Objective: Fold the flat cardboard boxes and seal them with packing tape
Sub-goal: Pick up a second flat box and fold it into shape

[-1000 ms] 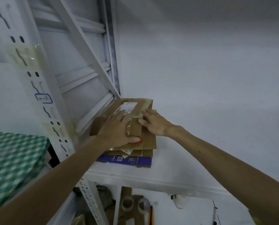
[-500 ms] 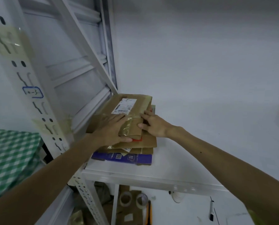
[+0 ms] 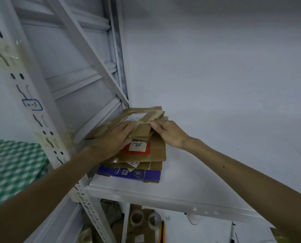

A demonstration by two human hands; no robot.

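Note:
A stack of flat cardboard boxes (image 3: pixel 156 151) lies in the left corner of a white shelf (image 3: pixel 190 181). The top brown box (image 3: pixel 142 118) carries a white label and is tilted up at its near end. My left hand (image 3: pixel 114 139) grips its left side. My right hand (image 3: pixel 167 132) holds its right near edge with the fingers curled under. Below it lies a brown box with a red and white sticker (image 3: pixel 137 147), and at the bottom a purple printed box (image 3: pixel 128 172). Two rolls of packing tape (image 3: pixel 144 219) sit on the level below the shelf.
White slotted shelf posts (image 3: pixel 46 130) and a diagonal brace (image 3: pixel 86 55) stand at the left. A green checked cloth (image 3: pixel 11 165) lies at the far left. A pen (image 3: pixel 233 230) and a white object (image 3: pixel 193 220) rest below. The shelf surface stretches away to the right.
Both hands have slid back along the top box and lifted its near end. The red and white sticker on the box beneath now shows.

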